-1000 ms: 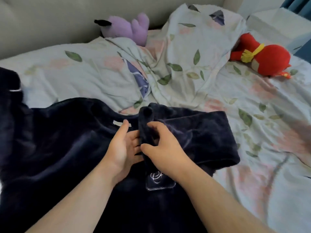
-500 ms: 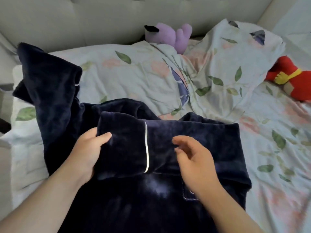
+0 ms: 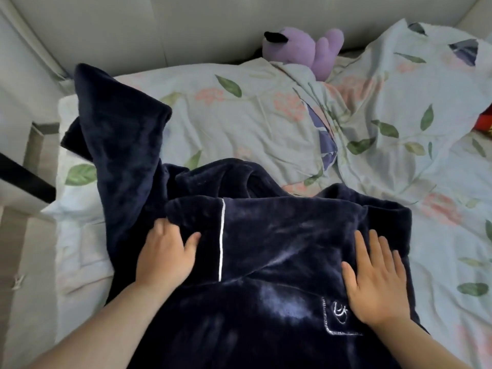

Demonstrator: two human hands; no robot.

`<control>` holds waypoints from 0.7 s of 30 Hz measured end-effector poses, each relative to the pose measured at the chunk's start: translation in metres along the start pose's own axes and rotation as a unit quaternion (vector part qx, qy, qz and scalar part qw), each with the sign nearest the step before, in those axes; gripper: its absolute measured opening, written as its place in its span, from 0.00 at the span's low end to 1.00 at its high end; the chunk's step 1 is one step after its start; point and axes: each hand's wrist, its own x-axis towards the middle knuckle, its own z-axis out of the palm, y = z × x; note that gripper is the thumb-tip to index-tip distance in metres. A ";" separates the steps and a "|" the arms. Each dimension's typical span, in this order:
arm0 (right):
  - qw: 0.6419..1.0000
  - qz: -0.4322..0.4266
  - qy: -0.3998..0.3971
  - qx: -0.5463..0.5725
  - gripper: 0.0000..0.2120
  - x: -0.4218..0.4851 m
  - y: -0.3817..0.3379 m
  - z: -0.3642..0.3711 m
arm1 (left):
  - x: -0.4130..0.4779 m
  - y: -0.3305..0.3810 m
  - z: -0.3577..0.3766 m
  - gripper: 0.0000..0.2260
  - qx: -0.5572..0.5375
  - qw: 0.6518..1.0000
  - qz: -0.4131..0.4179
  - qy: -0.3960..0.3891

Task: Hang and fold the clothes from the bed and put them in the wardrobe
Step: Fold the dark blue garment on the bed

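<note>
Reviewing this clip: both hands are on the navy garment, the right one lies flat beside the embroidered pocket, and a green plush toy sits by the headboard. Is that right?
Not quite: the plush toy by the headboard is purple, not green, as the head view shows. The rest holds: the left hand and right hand are on the navy garment, the right one flat beside the embroidered pocket.

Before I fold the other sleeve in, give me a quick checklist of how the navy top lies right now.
1. Right hand flat on the navy top, pinning the folded side: ok.
2. Left hand has a grip on the piped cuff: ok.
3. Cuff laid across the chest, piping straight: ok.
4. Other sleeve folded in: not ok, it lies stretched toward the headboard.
5. Embroidered pocket facing up: ok.
6. Lower hem squared: cannot tell, it is out of frame.
</note>
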 end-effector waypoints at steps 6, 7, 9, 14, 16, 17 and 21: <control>0.980 0.057 0.076 0.175 0.36 -0.002 -0.046 -0.034 | 0.008 -0.002 -0.024 0.25 -0.084 0.996 0.026 0.009; 0.971 0.026 0.108 0.209 0.32 -0.005 -0.067 -0.039 | 0.009 -0.001 -0.034 0.26 -0.103 0.990 0.056 0.076; 0.948 -0.075 0.139 0.277 0.24 -0.012 -0.123 -0.050 | 0.021 -0.001 -0.055 0.28 -0.078 0.960 0.108 0.247; 0.875 -0.171 0.116 0.438 0.22 -0.004 -0.253 -0.083 | 0.068 -0.020 -0.098 0.23 -0.110 0.952 -0.009 0.286; 0.848 -0.156 0.066 0.501 0.22 0.001 -0.290 -0.101 | 0.078 -0.041 -0.108 0.01 -0.300 0.920 -0.067 0.242; 0.836 -0.130 0.028 0.533 0.20 0.004 -0.304 -0.107 | 0.081 -0.051 -0.116 0.02 -0.460 0.855 -0.106 0.214; 0.769 -0.048 -0.074 0.633 0.09 0.025 -0.351 -0.130 | 0.070 -0.089 -0.147 0.16 -0.802 0.566 -0.175 0.073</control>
